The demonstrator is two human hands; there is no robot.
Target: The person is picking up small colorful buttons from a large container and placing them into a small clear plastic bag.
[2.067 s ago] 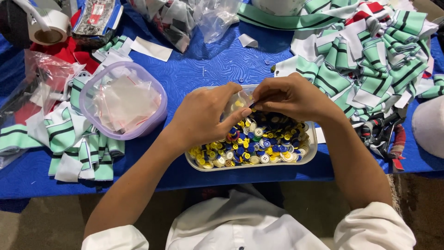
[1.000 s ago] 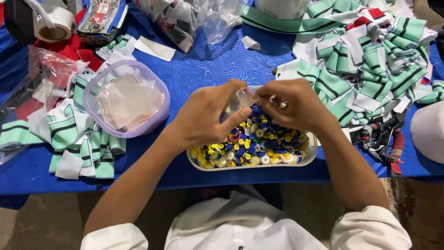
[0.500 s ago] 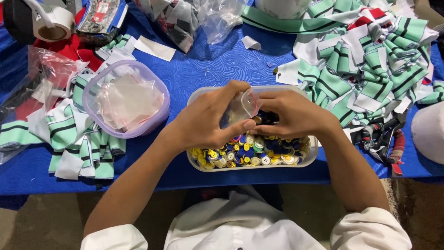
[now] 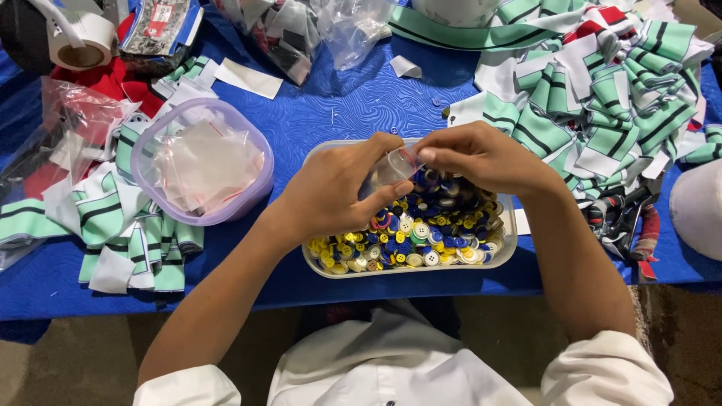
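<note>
Above the tray of buttons (image 4: 410, 233), the left hand (image 4: 335, 192) and right hand (image 4: 481, 156) pinch a small clear bag (image 4: 392, 167); a steady grip keeps its mouth open.

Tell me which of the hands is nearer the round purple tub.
Left. The left hand sits just beside the purple tub; the right hand is farther off, across the button tray.

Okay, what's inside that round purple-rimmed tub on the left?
The purple tub holds a loose heap of small clear plastic bags. Whether anything lies under them cannot be seen, since the bags cover the bottom. Neither hand touches it.
</note>
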